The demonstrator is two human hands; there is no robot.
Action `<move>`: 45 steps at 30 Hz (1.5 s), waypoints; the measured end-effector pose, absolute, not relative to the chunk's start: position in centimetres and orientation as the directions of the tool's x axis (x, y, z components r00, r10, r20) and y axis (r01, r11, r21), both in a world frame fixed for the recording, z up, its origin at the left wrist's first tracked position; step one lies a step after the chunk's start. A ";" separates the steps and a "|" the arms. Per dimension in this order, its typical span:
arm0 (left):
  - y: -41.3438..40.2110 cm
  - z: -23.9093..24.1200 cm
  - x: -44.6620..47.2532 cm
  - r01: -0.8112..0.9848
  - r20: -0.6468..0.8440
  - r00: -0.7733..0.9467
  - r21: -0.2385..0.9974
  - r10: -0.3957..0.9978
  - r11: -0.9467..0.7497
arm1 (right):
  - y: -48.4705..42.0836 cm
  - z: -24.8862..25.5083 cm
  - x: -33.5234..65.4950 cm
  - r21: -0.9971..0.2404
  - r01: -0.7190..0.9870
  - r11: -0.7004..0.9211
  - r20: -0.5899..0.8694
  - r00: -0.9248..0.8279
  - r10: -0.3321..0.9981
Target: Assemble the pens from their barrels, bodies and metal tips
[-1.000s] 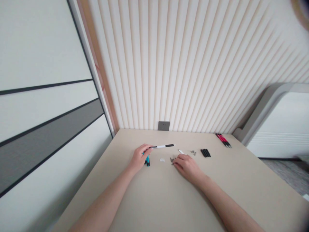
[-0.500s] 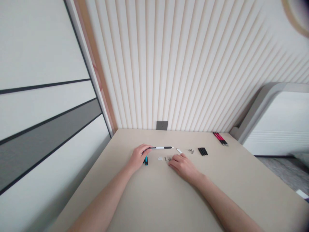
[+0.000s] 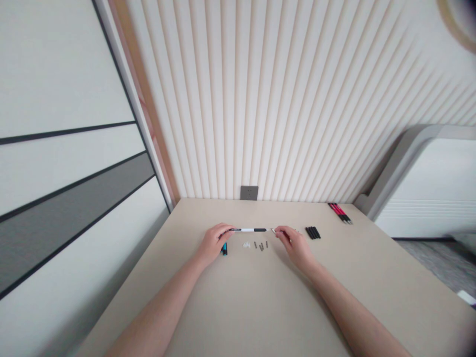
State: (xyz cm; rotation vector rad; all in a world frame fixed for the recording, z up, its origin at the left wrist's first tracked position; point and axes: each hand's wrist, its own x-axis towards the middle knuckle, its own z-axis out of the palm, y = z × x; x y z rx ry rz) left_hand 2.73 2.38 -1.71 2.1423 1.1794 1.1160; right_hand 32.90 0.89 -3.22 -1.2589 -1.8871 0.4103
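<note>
At desk (image 3: 241, 297), L hand (image 3: 213, 243) & R hand (image 3: 296, 245) grip white/black pen (image 3: 253, 230) by opposite ends.

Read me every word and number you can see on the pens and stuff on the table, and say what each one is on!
No word, number or brand can be read anywhere.
The white pen: no print can be made out, and its black grip shows none either.
The red and black pens: too small and blurred to read.
The wall socket: no sign can be read.
</note>
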 end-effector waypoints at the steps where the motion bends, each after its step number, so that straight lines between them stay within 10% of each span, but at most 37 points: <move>1: 2.4 -1.7 2.7 0.483 0.435 0.310 0.694 0.846 -0.534 | 0.8 -3.1 32.8 -0.647 0.611 0.457 0.454 -0.172 0.874; 45: 2.0 -1.5 3.0 0.435 0.406 0.411 0.700 0.816 -0.567 | 0.0 -2.1 32.4 -0.605 0.548 0.578 0.486 -0.322 0.813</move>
